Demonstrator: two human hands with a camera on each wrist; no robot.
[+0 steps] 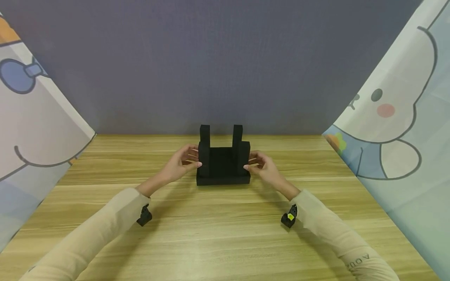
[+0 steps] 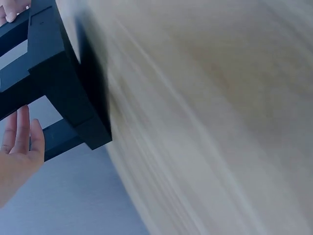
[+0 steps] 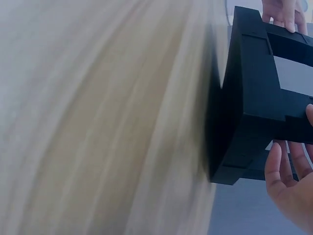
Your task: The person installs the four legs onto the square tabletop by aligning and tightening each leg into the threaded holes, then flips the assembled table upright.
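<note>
A black stand (image 1: pixel 223 180) with a flat square base and upright posts at its corners is at the far middle of the table. My left hand (image 1: pixel 181 164) holds its front left post, thumb on the near face and fingers around the outer side. On the opposite side, my right hand (image 1: pixel 266 170) grips the front right post in the same way. Both wrist views show the black stand (image 2: pixel 63 68) close up, with a dark shadow beside its base. Whether the base touches the wood cannot be told.
A wood-grain table (image 1: pixel 211 234) spreads under both arms. Behind it rises a grey panel (image 1: pixel 225 70). Cartoon-printed sheets hang at the left (image 1: pixel 38 125) and right (image 1: pixel 390 156). Small black devices are strapped at both wrists.
</note>
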